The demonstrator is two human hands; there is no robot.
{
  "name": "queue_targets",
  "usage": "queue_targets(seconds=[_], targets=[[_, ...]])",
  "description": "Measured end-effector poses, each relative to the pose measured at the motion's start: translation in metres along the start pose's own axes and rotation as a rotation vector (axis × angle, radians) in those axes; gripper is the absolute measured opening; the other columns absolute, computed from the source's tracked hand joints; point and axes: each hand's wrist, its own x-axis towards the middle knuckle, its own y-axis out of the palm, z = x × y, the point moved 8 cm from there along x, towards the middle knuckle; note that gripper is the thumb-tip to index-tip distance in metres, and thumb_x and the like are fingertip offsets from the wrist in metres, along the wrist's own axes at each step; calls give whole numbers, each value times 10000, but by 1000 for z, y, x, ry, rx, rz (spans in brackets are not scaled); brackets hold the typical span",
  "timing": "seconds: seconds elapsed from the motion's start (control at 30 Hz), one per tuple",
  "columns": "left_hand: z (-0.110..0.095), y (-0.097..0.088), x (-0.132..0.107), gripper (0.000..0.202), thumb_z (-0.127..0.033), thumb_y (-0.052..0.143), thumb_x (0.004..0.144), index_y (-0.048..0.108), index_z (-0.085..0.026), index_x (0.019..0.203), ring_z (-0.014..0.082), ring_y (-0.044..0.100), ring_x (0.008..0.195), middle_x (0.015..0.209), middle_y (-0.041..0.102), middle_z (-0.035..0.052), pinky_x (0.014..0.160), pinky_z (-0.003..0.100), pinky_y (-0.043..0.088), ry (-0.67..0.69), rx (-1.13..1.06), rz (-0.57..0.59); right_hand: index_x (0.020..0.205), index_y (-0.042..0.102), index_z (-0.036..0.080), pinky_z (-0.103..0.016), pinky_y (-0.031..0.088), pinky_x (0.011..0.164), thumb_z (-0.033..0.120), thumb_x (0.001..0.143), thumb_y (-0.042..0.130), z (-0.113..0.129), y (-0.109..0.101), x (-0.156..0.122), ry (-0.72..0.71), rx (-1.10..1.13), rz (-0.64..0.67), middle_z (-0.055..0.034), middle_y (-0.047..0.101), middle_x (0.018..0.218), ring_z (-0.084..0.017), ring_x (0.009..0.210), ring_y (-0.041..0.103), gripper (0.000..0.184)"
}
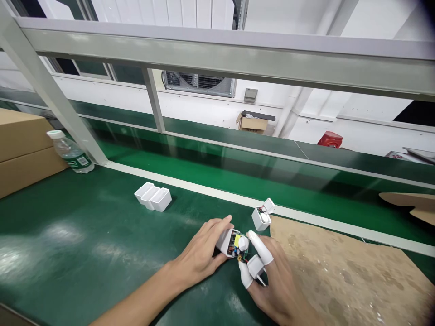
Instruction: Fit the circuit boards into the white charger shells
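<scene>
- Right hand [280, 278], thumb and finger in white cots [261, 248], closes around the white pronged plastic cap [255, 266].
- Left hand [204, 246] grips the white rectangular plastic housing [223, 242], mouth facing the cap, likely so the component-covered circuit board [237, 242] at its opening is reachable.
- Three open white plastic boxes [152, 199] stand grouped on the green table [102, 213], presumably leaving the hands room.

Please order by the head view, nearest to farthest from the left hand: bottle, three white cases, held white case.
1. Held white case: in the left hand.
2. Three white cases: ahead-left of it.
3. Bottle: farther left.
</scene>
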Motion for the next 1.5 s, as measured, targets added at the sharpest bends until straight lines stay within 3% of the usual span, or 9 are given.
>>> queue_targets(seconds=[0.27, 0.77, 1.37, 1.5], targets=[[-2, 1, 1, 853, -174, 635, 996, 107, -324, 1649, 258, 498, 1334, 1401, 587, 103, 1112, 480, 494, -3, 1, 15, 1509, 431, 72, -466, 580, 967, 122, 943, 615, 4, -2, 0, -44, -28, -7, -188, 606, 1313, -295, 1243, 552, 597], [-4, -1, -2, 830, -154, 618, 1003, 120, -277, 1656, 236, 475, 1343, 1408, 584, 104, 1142, 444, 465, 36, 5, -8, 1490, 436, 60, -427, 598, 890, 129, 928, 564, 10, -7, 10, -70, -45, -23, -186, 617, 1258, -283, 1152, 581, 580], [-5, 2, -2, 855, -209, 634, 998, 98, -342, 1651, 266, 504, 1341, 1401, 587, 108, 1124, 502, 488, 21, -47, 21, 1547, 381, 179, -439, 566, 932, 112, 960, 592, 1, 4, 1, 10, 46, 45, -143, 616, 1293, -278, 1172, 568, 628], [-2, 12, -4, 937, -170, 636, 959, 40, -364, 1656, 267, 519, 1394, 1510, 531, 114, 1171, 507, 466, -22, -214, 108, 1532, 389, 171, -440, 600, 868, 238, 969, 663, 0, 3, 6, 25, 78, 69, -141, 638, 1216, -275, 1077, 607, 630]])
